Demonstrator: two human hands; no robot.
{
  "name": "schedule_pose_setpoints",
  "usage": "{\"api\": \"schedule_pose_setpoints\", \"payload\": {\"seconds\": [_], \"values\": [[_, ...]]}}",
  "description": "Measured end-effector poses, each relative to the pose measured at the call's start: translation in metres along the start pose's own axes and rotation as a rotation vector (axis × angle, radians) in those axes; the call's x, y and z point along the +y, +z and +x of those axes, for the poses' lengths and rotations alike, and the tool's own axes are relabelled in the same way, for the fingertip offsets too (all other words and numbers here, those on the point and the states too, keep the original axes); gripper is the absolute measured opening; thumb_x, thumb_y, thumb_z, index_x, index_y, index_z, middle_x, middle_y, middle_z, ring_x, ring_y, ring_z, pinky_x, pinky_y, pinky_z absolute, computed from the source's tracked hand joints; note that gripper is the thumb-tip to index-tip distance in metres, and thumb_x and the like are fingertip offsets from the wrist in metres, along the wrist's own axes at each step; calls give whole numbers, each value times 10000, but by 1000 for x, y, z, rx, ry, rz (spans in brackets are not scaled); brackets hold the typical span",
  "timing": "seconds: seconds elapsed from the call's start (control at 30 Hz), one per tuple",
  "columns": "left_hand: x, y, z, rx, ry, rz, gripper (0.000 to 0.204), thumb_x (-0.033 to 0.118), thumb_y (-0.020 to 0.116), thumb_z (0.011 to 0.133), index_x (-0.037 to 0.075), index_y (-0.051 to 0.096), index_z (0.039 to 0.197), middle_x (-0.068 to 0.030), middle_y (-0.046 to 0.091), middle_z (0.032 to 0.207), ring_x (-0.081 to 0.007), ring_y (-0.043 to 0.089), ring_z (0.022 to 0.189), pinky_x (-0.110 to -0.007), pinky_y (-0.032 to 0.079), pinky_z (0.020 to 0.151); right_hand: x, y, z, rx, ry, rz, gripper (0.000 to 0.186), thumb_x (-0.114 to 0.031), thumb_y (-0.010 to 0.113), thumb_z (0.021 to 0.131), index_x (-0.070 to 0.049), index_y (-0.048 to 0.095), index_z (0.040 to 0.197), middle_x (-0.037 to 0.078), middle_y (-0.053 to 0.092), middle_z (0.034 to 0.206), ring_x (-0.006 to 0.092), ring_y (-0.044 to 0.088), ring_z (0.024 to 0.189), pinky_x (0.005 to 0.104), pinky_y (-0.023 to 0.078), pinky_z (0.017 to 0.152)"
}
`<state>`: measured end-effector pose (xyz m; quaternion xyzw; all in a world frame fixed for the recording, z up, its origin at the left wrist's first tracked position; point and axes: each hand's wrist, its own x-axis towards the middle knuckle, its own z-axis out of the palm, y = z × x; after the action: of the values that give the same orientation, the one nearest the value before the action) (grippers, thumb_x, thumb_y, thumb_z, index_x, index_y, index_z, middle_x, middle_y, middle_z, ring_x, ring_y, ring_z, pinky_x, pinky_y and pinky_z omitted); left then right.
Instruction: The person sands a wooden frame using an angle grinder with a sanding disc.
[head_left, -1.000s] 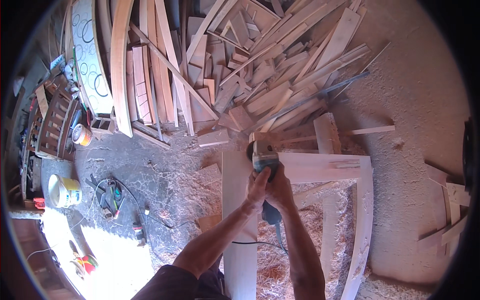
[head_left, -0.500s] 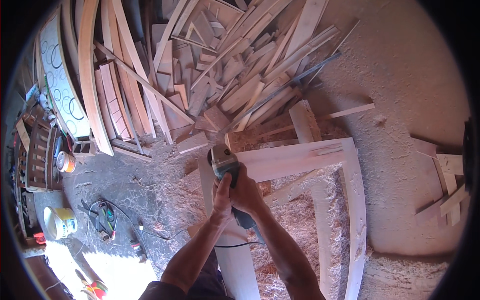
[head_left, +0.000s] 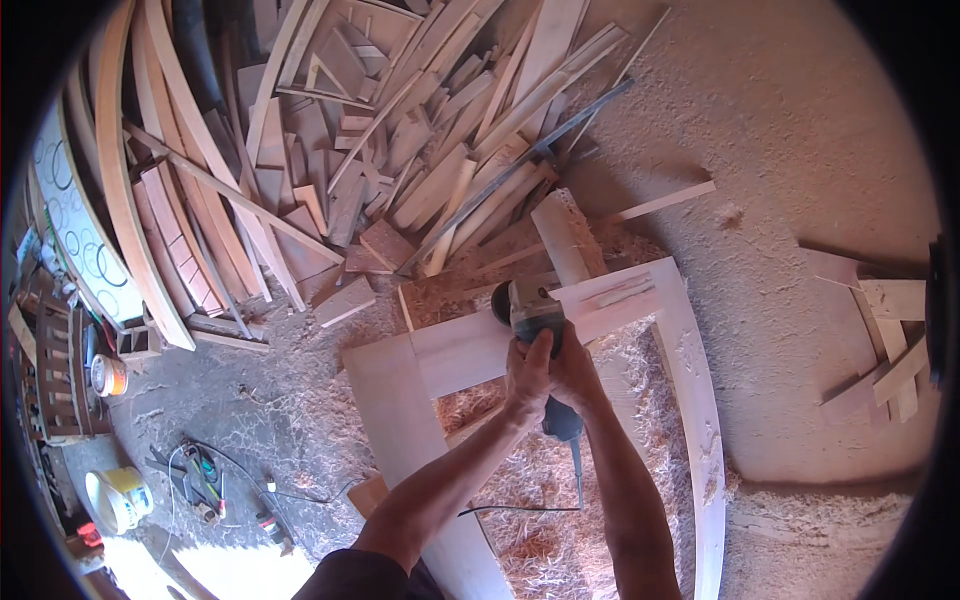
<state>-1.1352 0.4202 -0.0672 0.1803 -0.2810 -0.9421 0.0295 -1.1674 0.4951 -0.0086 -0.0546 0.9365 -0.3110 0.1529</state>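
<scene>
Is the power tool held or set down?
Held: the left hand and right hand grip the power tool over the wooden frame. Running: cannot tell.

This is a woodworking workshop: long boards (head_left: 113,180) lean at the upper left and a jumbled pile of offcuts (head_left: 430,200) fills the top centre. Pale shavings (head_left: 545,545) litter the lower middle, where a corded power tool (head_left: 535,310) sits over a wooden frame (head_left: 395,400), and more tools (head_left: 208,470) lie at the lower left.

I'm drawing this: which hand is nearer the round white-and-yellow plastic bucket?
Left. The left hand, on the long grey-black power tool, is right of the bucket; the right hand is farther right.
</scene>
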Motion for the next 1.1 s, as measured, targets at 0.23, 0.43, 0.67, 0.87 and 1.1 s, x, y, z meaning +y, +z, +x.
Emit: {"api": "schedule_pose_setpoints", "payload": {"seconds": [0.23,0.43,0.67,0.87,1.1], "values": [[-71,51,45,37,-47,137,337,359,641,950,31,667,1026,-8,656,871,-90,591,763,-282,476,690,58,-48,25,142,59,82,728,-499,754,847,-8,462,1299,333,672,1101,501,652,1097,510,521,874],[-98,92,72,-69,-147,91,420,306,691,919,-19,599,1169,-82,654,1004,-147,602,881,-324,505,771,100,-84,49,182,108,111,784,-539,750,827,21,455,1291,345,653,1164,494,635,1146,507,506,914],[-132,129,108,-108,-191,130,453,345,693,911,-32,609,1148,-114,681,1006,-176,642,900,-354,523,782,123,-122,73,261,191,84,779,-524,802,785,31,500,1242,330,648,1169,458,636,1155,490,500,919],[-174,174,138,-93,-248,381,625,435,715,875,-66,566,1216,-220,681,1104,-309,678,1019,-415,523,883,164,-164,95,346,244,91,755,-491,816,763,36,520,1215,338,648,1157,471,627,1152,495,495,921],[-224,230,160,-49,-221,441,556,401,711,878,-81,606,1135,-186,683,1035,-250,672,922,-403,538,784,215,-214,111,397,319,90,735,-502,834,765,27,580,1207,245,688,1144,323,659,1098,435,511,894]]}}
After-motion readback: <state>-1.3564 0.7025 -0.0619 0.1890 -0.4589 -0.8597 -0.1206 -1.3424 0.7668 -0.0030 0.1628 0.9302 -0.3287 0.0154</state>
